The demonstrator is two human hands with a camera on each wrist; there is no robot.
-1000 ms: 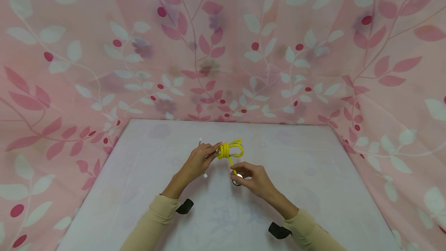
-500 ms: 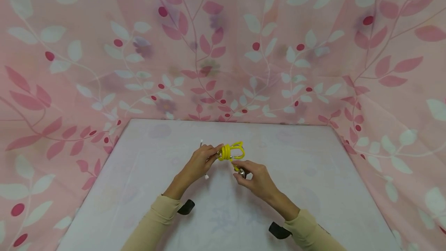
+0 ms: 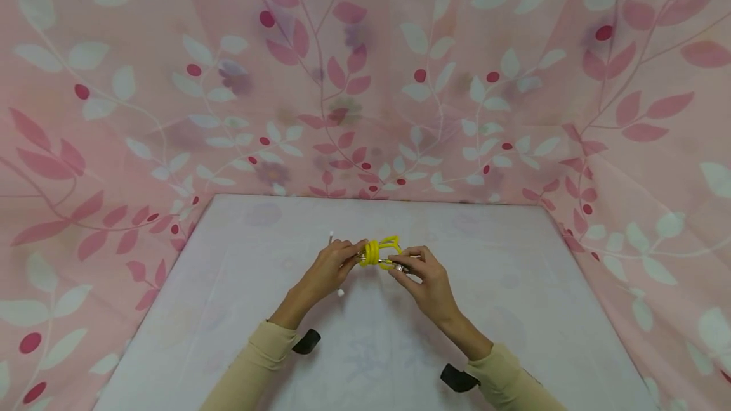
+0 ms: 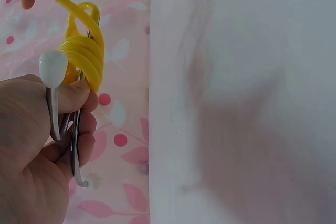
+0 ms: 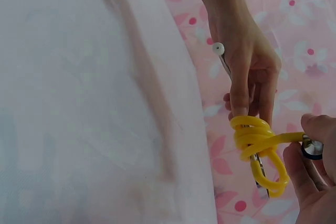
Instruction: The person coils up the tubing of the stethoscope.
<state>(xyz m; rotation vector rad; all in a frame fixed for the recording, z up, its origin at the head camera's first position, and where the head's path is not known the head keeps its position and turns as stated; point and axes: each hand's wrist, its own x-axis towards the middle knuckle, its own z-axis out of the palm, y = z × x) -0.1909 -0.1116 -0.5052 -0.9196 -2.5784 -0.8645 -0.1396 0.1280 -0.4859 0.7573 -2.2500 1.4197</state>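
Observation:
A stethoscope with yellow tubing (image 3: pixel 372 252) is held above the table, its tube wound in several coils round its metal ear tubes (image 4: pixel 77 145). My left hand (image 3: pixel 328 266) grips those ear tubes just behind the coils. One white ear tip (image 4: pixel 52 69) sticks out beside the thumb in the left wrist view. Between thumb and fingers, my right hand (image 3: pixel 429 281) pinches the round metal chest piece (image 5: pixel 312 145) with its dark rim. From it, the tube's end runs across to the coils. A loop of tubing (image 5: pixel 275 182) extends beyond the coils, close to the right fingers.
A white-covered table (image 3: pixel 365 347) lies under both hands. Pink leaf-patterned cloth (image 3: pixel 365 81) hangs behind it and on both sides. Dark wrist-camera mounts (image 3: pixel 306 341) jut out near the cuffs.
My right hand has carried the chest piece forward and slightly right, from below the coils to beside the tubing loop. My left hand has barely shifted and keeps its grip.

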